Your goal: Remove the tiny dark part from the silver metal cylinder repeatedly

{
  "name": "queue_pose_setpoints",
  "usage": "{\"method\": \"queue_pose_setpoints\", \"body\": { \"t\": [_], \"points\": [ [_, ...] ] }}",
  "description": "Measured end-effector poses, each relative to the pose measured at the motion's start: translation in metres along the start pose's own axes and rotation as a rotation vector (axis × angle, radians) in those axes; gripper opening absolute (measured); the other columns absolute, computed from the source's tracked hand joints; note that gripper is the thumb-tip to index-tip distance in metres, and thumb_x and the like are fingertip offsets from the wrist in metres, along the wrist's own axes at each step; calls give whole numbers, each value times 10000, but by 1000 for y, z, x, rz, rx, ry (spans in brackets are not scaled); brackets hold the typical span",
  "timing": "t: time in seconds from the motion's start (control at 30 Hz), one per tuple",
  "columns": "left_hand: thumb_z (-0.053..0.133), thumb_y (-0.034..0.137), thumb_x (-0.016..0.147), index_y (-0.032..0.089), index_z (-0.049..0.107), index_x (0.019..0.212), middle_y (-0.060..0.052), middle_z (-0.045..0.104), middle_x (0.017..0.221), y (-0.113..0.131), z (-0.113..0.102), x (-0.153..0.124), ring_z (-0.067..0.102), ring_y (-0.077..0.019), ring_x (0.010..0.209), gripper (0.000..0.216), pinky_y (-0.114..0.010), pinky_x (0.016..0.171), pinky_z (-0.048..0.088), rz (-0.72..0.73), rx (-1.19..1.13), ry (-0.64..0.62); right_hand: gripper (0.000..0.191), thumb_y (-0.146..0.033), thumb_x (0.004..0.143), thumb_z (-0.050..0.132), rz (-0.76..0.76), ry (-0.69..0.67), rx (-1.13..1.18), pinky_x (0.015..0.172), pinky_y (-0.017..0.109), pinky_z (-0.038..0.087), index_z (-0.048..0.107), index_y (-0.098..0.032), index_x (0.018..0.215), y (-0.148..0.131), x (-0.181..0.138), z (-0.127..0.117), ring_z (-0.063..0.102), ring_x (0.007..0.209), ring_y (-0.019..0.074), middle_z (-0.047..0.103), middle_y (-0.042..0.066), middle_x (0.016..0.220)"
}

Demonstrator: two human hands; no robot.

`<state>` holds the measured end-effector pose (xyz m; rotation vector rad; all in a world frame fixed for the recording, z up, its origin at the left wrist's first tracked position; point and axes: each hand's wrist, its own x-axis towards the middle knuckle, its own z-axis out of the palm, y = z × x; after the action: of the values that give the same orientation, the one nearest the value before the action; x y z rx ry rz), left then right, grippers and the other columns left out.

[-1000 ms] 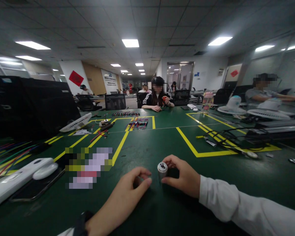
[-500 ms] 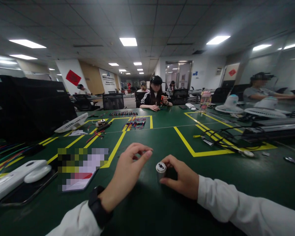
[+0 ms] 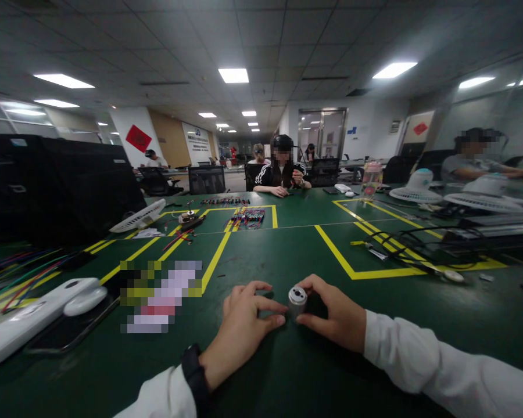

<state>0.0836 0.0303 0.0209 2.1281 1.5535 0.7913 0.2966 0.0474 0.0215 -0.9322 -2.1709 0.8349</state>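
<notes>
A small silver metal cylinder (image 3: 297, 303), its round top marked with dark holes, stands upright on the green table (image 3: 261, 371). It looks like a small motor, though its kind is not certain. My right hand (image 3: 331, 307) grips its right side between thumb and fingers. Just left of it, my left hand (image 3: 250, 316) is open, the thumb and fingers apart and their tips close to the cylinder. Nothing shows in the left hand, and a dark band (image 3: 195, 374) sits on that wrist.
Left are a white device (image 3: 39, 316), a dark phone (image 3: 61, 337), a partly blurred card (image 3: 165, 299) and a black case (image 3: 61, 186). Bundled wires (image 3: 248, 218) lie ahead. Black cables (image 3: 387, 244) and fans (image 3: 418, 188) are right. A co-worker (image 3: 282, 168) sits opposite.
My left hand has come down and right, from above the table to beside the cylinder. My right hand keeps its grip. The whole view has shifted slightly.
</notes>
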Motion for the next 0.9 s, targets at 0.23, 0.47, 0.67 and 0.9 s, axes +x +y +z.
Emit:
{"method": "queue_pose_setpoints", "body": {
  "t": [0.23, 0.47, 0.67, 0.9],
  "points": [
    [542, 340, 863, 258, 704, 1000, -54, 649, 1078, -5, -23, -15, 594, -222, 996, 228, -346, 863, 449, -4, -169, 33, 416, -345, 783, 609, 81, 192, 150, 879, 338, 500, 436, -193, 1129, 22, -19, -21, 592, 996, 160, 586, 80, 1096],
    [512, 421, 859, 257, 685, 906, 5, 689, 759, -38, -56, -71, 635, -217, 746, 244, -320, 695, 496, -234, -424, 1, 562, -508, 659, 660, 317, 528, -389, 812, 372, 539, 494, -206, 1103, 79, -103, -110, 638, 917, 240, 625, 105, 1061],
    [551, 464, 821, 251, 673, 869, 18, 667, 662, -62, -69, -96, 599, -200, 605, 251, -293, 569, 491, -372, -572, 123, 568, -554, 631, 674, 638, 644, -634, 669, 363, 538, 524, -220, 1065, 125, -177, -181, 666, 794, 271, 658, 150, 937],
    [578, 436, 790, 245, 627, 886, 41, 644, 591, -50, -60, -88, 567, -166, 527, 219, -250, 495, 439, -417, -597, 223, 814, -651, 595, 636, 251, 722, -1179, 880, 547, 417, 443, -193, 1240, 93, -152, -155, 505, 1100, 403, 527, 196, 1206]
  ]
}}
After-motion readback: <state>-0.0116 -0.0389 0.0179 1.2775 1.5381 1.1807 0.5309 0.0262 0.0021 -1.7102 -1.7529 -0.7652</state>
